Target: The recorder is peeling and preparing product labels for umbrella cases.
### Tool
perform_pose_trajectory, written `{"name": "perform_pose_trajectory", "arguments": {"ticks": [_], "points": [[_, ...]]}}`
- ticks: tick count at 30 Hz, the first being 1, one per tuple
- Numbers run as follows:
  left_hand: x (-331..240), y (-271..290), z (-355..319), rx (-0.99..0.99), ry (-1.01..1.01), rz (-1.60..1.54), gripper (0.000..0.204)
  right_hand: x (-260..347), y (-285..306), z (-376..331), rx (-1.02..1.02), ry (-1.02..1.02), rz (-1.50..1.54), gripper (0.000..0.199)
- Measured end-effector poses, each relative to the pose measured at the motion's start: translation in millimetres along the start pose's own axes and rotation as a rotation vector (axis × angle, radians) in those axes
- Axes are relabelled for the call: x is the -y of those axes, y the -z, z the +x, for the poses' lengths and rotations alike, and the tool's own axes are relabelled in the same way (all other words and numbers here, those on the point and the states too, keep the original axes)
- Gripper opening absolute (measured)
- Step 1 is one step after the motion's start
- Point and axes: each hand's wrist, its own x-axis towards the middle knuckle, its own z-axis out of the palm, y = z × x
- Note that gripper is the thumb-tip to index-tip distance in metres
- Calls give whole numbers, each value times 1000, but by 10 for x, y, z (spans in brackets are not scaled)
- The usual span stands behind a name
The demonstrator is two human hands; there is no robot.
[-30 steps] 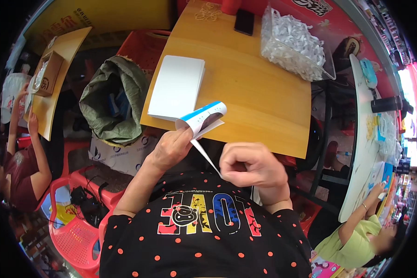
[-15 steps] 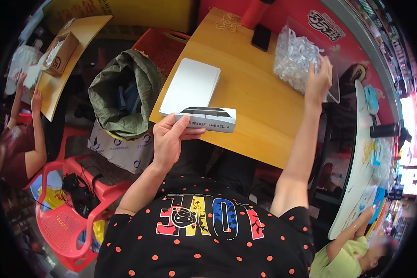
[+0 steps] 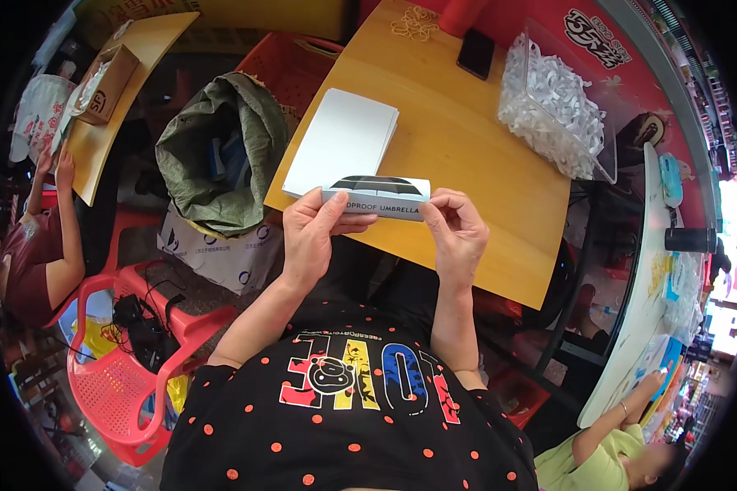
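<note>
My left hand (image 3: 309, 237) grips the left end of a narrow pale-grey box (image 3: 385, 198) with a black umbrella printed on it, thumb in front and fingers behind. At the box's right end, my right hand (image 3: 457, 233) is closed in a pinch, its fingertips against the end. What the right fingertips pinch is too small to make out. Just beyond the box, a stack of white sheets (image 3: 344, 139) lies on the wooden table (image 3: 458, 131). Farther right stands a clear plastic bin (image 3: 553, 110) full of white curled strips.
Rubber bands (image 3: 415, 23) and a black phone (image 3: 476, 54) lie at the table's far side. Left of the table stand an open green sack (image 3: 180, 155) and a red plastic chair (image 3: 110, 376). Other people work at the far left and lower right.
My right hand has come back from the bin of white strips to the right end of the box. The left hand still holds the box, slightly shifted to the right.
</note>
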Motion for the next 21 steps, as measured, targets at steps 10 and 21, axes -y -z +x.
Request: {"name": "perform_pose_trajectory", "arguments": {"ticks": [10,21], "points": [[64,-1,-6,29,-66,107,25,-399,99,35,26,-300,413,9],[105,46,-43,38,-24,131,26,-156,-43,-87,85,-447,573,29]]}}
